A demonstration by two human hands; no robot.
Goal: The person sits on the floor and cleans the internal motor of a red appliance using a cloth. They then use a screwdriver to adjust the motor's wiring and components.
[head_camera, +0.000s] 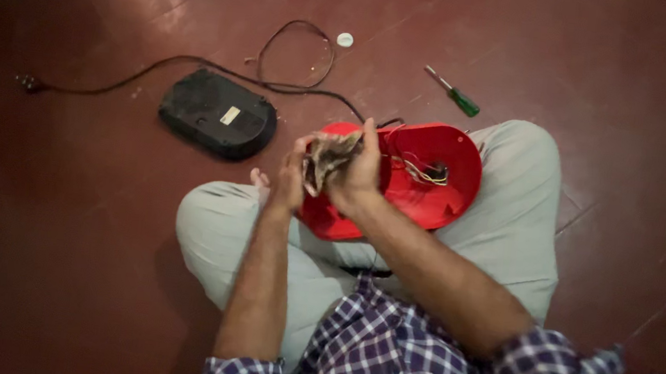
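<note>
Your left hand (291, 181) and right hand (355, 174) both pinch a crumpled, brownish cloth (326, 159) between them, held at the left edge of the red shell (424, 184) that rests on your lap, its long axis running left to right and its open side turned up so loose wires (425, 172) show inside. On the floor, from left to right, lie a plug (29, 83) with its black cord (197, 64), a black base plate (219, 113), a small white cap (345, 40) and a green-handled screwdriver (453, 91), all well apart from your hands and none in their way.
</note>
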